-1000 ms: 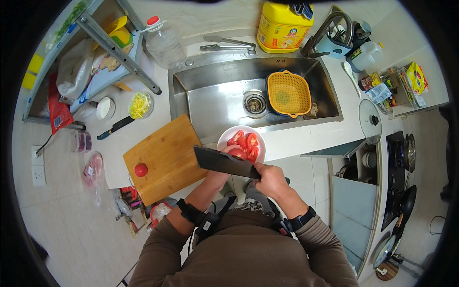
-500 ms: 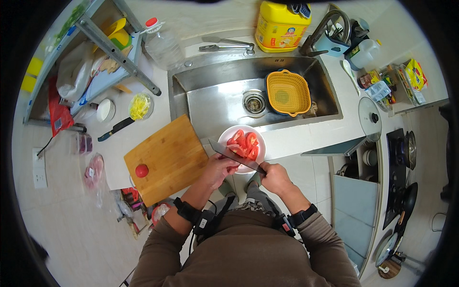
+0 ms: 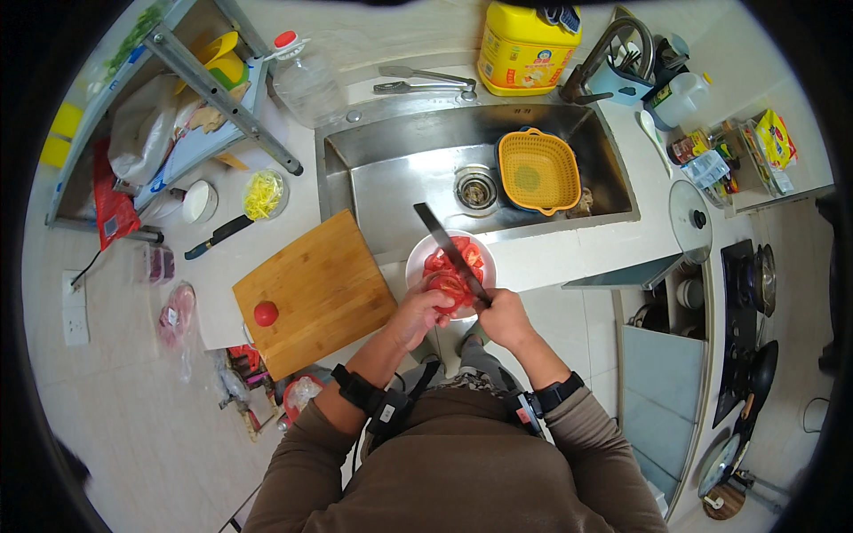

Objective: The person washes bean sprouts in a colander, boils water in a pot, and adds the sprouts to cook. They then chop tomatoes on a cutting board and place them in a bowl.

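Over a pale bowl (image 3: 491,269) at the counter's front edge, my left hand (image 3: 414,318) is closed around a cut red tomato (image 3: 450,287). My right hand (image 3: 508,318) grips the handle of a kitchen knife (image 3: 438,233); its dark blade slants up and left, alongside the held tomato. Several tomato chunks (image 3: 472,252) lie in the bowl beneath the blade. To the left, a wooden cutting board (image 3: 324,284) carries one more red tomato (image 3: 266,313), round side up, near its left edge.
Behind the bowl is a steel sink (image 3: 391,191) with a yellow basket (image 3: 538,173) in it. Left of the sink lie a black-handled knife (image 3: 218,238) and a bowl of yellow shreds (image 3: 264,195), beside a metal shelf (image 3: 222,102). A glass lid (image 3: 690,218) rests on the right counter.
The knife's blade has swung to a steeper angle, tip farther from me. My left hand has turned, bringing the cut tomato into plain sight above the bowl.
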Demonstrator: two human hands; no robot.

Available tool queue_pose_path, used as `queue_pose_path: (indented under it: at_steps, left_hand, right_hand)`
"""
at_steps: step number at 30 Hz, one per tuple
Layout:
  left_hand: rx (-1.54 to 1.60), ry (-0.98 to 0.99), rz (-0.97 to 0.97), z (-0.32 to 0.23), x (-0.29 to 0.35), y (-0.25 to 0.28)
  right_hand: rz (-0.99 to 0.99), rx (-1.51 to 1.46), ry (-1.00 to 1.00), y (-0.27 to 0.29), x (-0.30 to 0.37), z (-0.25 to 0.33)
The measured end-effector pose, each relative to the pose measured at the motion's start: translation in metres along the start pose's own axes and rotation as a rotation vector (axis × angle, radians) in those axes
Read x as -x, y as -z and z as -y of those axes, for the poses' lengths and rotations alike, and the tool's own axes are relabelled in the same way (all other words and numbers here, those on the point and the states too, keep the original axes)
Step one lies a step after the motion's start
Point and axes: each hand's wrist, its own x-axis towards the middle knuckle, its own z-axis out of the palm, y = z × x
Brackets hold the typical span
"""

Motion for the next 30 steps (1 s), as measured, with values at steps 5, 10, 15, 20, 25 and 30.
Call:
queue_pose_path:
  at_steps: [5, 10, 15, 20, 25, 30]
  left_hand:
    - [-0.001, -0.060, 0.012, 0.002, 0.000, 0.018]
    - [-0.008, -0.218, 0.028, 0.004, 0.000, 0.016]
    - [-0.262, -0.402, -0.069, 0.004, 0.000, 0.011]
    - [-0.056, -0.314, -0.017, 0.008, 0.000, 0.022]
    - [0.115, -0.123, 0.017, 0.009, 0.006, 0.030]
    - [-0.137, -0.083, -0.195, 0.011, 0.001, 0.021]
  right_hand:
    - [-0.008, 0.097, 0.152, 0.011, 0.012, 0.012]
    - [-0.055, 0.342, 0.452, 0.011, 0.024, 0.025]
    - [-0.032, 0.364, 0.456, 0.011, 0.024, 0.026]
    - [0.006, 0.336, 0.421, 0.013, 0.019, 0.015]
    - [0.051, 0.376, 0.358, 0.011, 0.019, 0.002]
    - [0.061, 0.303, 0.258, 0.002, 0.017, 0.000]
